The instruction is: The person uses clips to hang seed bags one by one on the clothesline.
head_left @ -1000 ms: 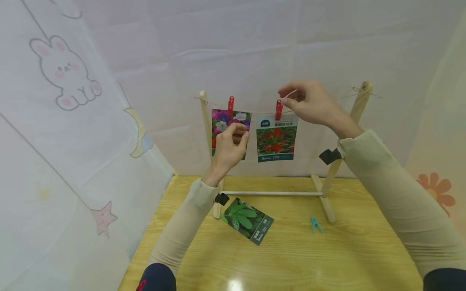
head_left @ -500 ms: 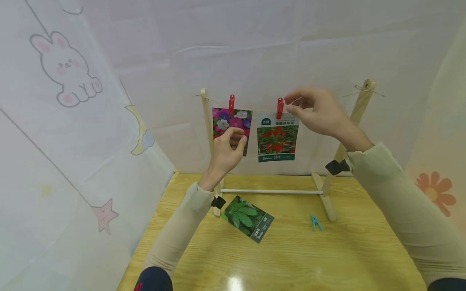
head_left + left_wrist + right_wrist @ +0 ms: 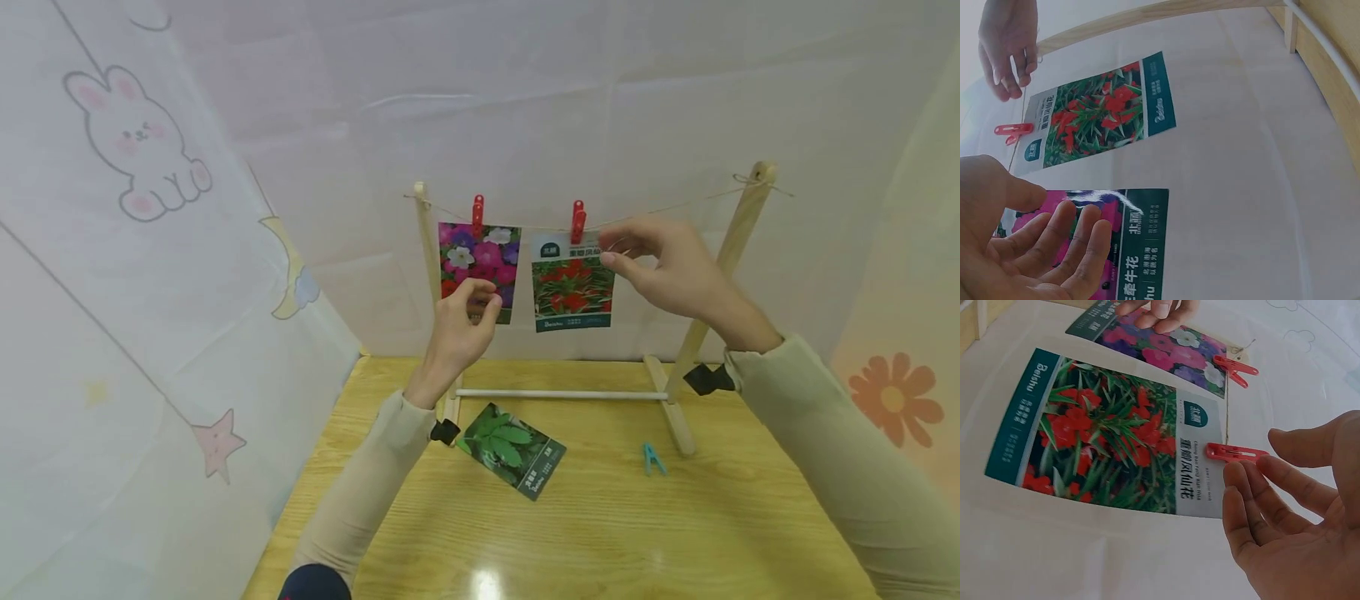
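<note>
Right hand [image 3: 671, 267] hovered relaxed, empty, just right of red-flower seed packet [image 3: 572, 283] under red clothespin [image 3: 577, 222]; left hand [image 3: 463, 321] loose, empty, before purple-flower packet [image 3: 480, 262].

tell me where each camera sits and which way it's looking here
Head: worn on the head, looking forward and down at the wooden rack, the string's two packets and the table; both hands and sleeves show.
Left wrist: on the left wrist, facing the purple flower packet; the left hand shows open, the right hand far off.
Right wrist: on the right wrist, facing the red flower packet and its red peg; the right hand shows open.
Shared: both wrist views hold both hanging packets.
</note>
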`<state>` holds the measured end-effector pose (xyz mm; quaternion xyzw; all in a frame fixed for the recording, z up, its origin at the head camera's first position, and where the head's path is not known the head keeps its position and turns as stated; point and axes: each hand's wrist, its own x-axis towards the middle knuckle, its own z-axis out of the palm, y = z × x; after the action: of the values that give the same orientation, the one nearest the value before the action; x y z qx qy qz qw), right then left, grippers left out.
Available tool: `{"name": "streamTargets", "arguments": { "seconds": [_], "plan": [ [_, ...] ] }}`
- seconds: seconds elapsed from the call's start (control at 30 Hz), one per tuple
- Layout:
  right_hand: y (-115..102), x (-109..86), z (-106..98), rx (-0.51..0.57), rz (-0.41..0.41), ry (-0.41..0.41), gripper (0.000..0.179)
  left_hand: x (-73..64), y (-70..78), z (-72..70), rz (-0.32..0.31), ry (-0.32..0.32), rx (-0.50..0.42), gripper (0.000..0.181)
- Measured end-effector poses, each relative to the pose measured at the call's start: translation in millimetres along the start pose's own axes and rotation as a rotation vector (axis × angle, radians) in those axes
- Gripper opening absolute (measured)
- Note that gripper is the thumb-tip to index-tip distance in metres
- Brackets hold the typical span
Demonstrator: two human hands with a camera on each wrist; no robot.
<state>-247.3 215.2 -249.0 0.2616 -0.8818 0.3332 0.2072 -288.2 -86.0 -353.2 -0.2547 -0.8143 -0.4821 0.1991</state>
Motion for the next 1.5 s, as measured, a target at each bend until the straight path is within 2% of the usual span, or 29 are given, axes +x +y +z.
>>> {"name": "streamTargets", "arguments": {
  "seconds": [0.23, 0.47, 0.67, 1.07, 1.37, 1.5],
  "plan": [
    [19, -20.2, 10, 0.023, -0.030, 0.014, 0.028, -9.6, -8.6, 0.4, -0.050, -0.009, -0.013, 0.026],
    [33, -45.1, 26, 0.048, 0.038, 0.027, 0.027, -20.7, -23.6, 1.9, -0.108, 0.004, -0.042, 0.028],
    [45, -62.1, 37, 0.071, -0.006, 0.049, 0.025, -32.1, -34.7, 7.5, -0.132, 0.002, -0.046, 0.029],
    [56, -94.0, 58, 0.134, 0.125, 0.006, 0.030, -55.6, -50.2, 12.3, -0.196, 0.017, -0.062, 0.024],
    [69, -113.1, 67, 0.132, 0.208, 0.003, 0.027, -59.5, -55.5, 12.5, -0.212, 0.004, -0.057, 0.023],
    [75, -121.0, 73, 0.140, 0.221, -0.005, 0.027, -59.7, -58.1, 12.8, -0.214, -0.008, -0.041, 0.024]
  ]
}}
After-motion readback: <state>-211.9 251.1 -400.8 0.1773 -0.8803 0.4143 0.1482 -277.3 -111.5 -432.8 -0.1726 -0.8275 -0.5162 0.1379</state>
